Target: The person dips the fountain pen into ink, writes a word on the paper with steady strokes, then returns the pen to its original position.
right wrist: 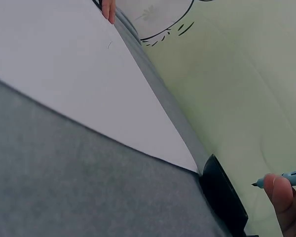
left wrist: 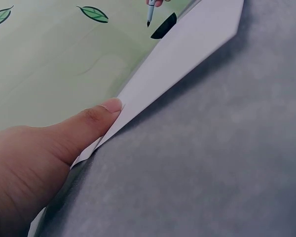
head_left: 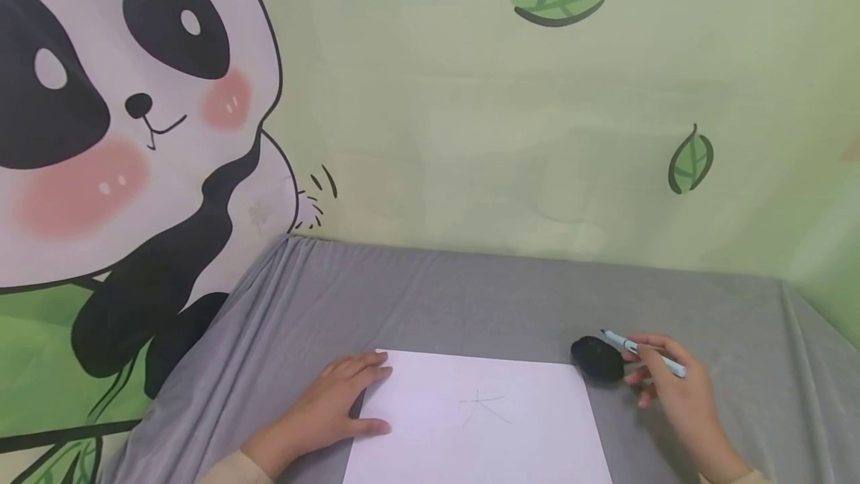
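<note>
A sheet of white paper (head_left: pixel 416 439) lies on the grey cloth, bearing a few thin dark strokes (head_left: pixel 478 401) that cross near its upper middle. My left hand (head_left: pixel 329 402) rests on the sheet's left edge with fingers and thumb extended; the left wrist view shows the thumb (left wrist: pixel 101 113) touching the paper. Between the fingers of my right hand (head_left: pixel 678 394) is a light blue pen (head_left: pixel 617 340), its dark tip uncapped and pointing left, held off the paper. Just left of that hand, at the paper's upper right corner, sits a low, rounded black object (head_left: pixel 594 357); its kind is unclear.
Grey cloth (head_left: pixel 470 290) covers the table and hangs in folds at the left. Behind it stands a pale green backdrop (head_left: pixel 430 133) printed with leaves and a large panda (head_left: pixel 255 193).
</note>
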A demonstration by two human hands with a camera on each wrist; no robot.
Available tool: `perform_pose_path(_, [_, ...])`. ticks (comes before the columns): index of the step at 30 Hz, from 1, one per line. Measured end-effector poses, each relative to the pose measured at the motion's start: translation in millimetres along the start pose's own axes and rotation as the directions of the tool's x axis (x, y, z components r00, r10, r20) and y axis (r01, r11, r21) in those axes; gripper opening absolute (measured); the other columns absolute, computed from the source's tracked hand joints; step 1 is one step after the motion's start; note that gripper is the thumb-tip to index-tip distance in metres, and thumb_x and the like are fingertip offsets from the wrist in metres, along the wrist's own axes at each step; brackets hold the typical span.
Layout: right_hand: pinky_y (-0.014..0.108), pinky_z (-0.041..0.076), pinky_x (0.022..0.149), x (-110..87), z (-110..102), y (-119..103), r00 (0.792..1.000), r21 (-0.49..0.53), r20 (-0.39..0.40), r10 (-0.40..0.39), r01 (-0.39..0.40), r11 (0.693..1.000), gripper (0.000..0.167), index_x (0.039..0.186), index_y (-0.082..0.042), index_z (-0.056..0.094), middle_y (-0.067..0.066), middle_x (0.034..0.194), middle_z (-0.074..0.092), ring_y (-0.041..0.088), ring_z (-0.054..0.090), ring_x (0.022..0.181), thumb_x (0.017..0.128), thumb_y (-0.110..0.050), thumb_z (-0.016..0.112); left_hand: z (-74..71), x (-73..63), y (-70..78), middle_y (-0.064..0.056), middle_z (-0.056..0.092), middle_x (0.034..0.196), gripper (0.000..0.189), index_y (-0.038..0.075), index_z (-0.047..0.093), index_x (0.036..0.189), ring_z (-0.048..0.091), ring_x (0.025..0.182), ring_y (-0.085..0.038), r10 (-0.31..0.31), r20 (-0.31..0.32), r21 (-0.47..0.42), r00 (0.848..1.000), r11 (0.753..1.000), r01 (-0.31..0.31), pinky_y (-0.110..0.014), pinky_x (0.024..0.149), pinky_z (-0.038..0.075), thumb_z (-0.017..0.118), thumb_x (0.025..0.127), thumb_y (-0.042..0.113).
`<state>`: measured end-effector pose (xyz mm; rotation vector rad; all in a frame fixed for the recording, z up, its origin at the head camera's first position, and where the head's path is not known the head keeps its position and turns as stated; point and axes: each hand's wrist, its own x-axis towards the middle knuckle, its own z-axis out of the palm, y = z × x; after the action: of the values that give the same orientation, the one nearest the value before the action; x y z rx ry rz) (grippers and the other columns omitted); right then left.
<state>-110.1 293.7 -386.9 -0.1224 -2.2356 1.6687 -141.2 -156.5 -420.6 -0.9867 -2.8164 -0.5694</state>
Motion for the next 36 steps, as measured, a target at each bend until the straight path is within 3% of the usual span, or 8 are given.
perform_pose_path(9, [0.026, 0.047, 0.038, -3.2, -7, 12, 0.999, 0.053, -0.027, 0.041, -0.039, 0.998, 0.007, 0.098, -0.016, 0.064, -0.016, 0.076, 0.074, 0.007, 0.067, 0.054, 0.096, -0.015, 0.058, 2.7, -0.4, -1.4, -0.009, 0.052, 0.142, 0.072, 0.010, 0.058, 0.131, 0.050, 0.129, -0.030, 0.002, -0.010, 0.006, 1.000, 1.000, -0.002, -0.052, 0.105, 0.039, 0.069, 0.078, 0.058])
perform_pose_path(14, [0.025, 0.048, 0.040, -4.4, -10, 19, 0.997, -0.039, -0.051, 0.059, -0.061, 0.997, 0.007, 0.101, -0.017, 0.064, -0.021, 0.076, 0.072, 0.006, 0.066, 0.054, 0.096, -0.019, 0.059, 3.5, -0.5, -2.0, -0.009, 0.052, 0.142, 0.072, 0.011, 0.058, 0.131, 0.049, 0.129, -0.030, -0.003, -0.002, -0.002, 1.000, 1.000, 0.003, -0.052, 0.106, 0.038, 0.068, 0.078, 0.059])
perform_pose_path(19, [0.025, 0.051, 0.044, -6.5, -10, 22, 0.994, -0.149, -0.081, 0.074, -0.086, 0.985, 0.021, 0.108, -0.008, 0.063, -0.026, 0.076, 0.069, 0.004, 0.065, 0.055, 0.096, -0.025, 0.059, 3.5, -0.4, -2.2, -0.009, 0.051, 0.143, 0.073, 0.011, 0.058, 0.131, 0.049, 0.130, -0.031, -0.005, 0.001, -0.011, 1.000, 1.000, 0.005, -0.052, 0.106, 0.038, 0.068, 0.078, 0.059])
perform_pose_path(26, [0.026, 0.052, 0.046, -6.3, -14, 20, 0.987, -0.189, -0.086, 0.133, -0.147, 0.971, 0.037, 0.116, -0.002, 0.063, -0.031, 0.076, 0.068, 0.004, 0.066, 0.057, 0.094, -0.032, 0.061, 2.6, 0.4, -3.0, -0.009, 0.051, 0.143, 0.073, 0.011, 0.058, 0.131, 0.049, 0.130, -0.030, 0.004, -0.002, -0.002, 1.000, 1.000, -0.004, -0.052, 0.106, 0.038, 0.066, 0.078, 0.062])
perform_pose_path(31, [0.026, 0.053, 0.047, -5.6, -19, 20, 0.984, -0.161, -0.057, 0.169, -0.176, 0.971, 0.033, 0.115, -0.010, 0.067, -0.030, 0.077, 0.069, 0.002, 0.068, 0.060, 0.093, -0.034, 0.063, 2.7, 0.3, -2.5, -0.010, 0.053, 0.140, 0.072, 0.011, 0.059, 0.129, 0.051, 0.128, -0.031, 0.029, -0.037, 0.007, 0.999, 1.000, -0.028, -0.052, 0.104, 0.040, 0.067, 0.078, 0.061])
perform_pose_path(36, [0.025, 0.053, 0.046, -5.1, -24, 22, 0.980, -0.136, -0.048, 0.195, -0.200, 0.970, 0.014, 0.103, -0.027, 0.070, -0.030, 0.073, 0.069, 0.001, 0.068, 0.059, 0.091, -0.033, 0.065, 2.9, 0.2, -1.6, -0.010, 0.054, 0.140, 0.072, 0.011, 0.059, 0.129, 0.051, 0.127, -0.031, 0.024, -0.038, 0.011, 0.999, 1.000, -0.024, -0.053, 0.103, 0.040, 0.068, 0.078, 0.060])
